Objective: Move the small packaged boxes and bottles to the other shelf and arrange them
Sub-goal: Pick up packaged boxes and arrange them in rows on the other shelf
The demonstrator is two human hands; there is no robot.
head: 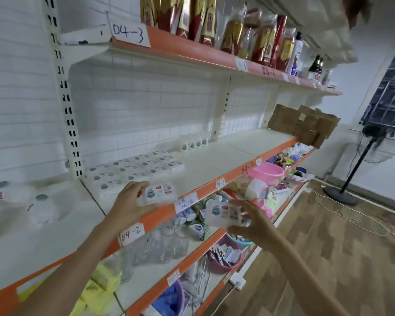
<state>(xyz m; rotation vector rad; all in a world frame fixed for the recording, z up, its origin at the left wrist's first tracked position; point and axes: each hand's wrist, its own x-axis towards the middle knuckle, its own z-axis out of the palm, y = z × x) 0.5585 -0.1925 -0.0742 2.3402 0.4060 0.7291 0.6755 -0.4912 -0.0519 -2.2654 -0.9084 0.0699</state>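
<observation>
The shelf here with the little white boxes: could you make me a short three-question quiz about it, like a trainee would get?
1. True or false: each hand holds one small white box.
2. Where do the small white bottles stand? A) at the back of the 04-2 shelf B) on the floor C) in the pink basin
3. Fill in: the flat group of white boxes already on the shelf lies to the ____ of the bottles.

Key:
1. True: the left hand holds one box over the shelf's front edge, the right hand another lower, in front of it.
2. A
3. left
</observation>
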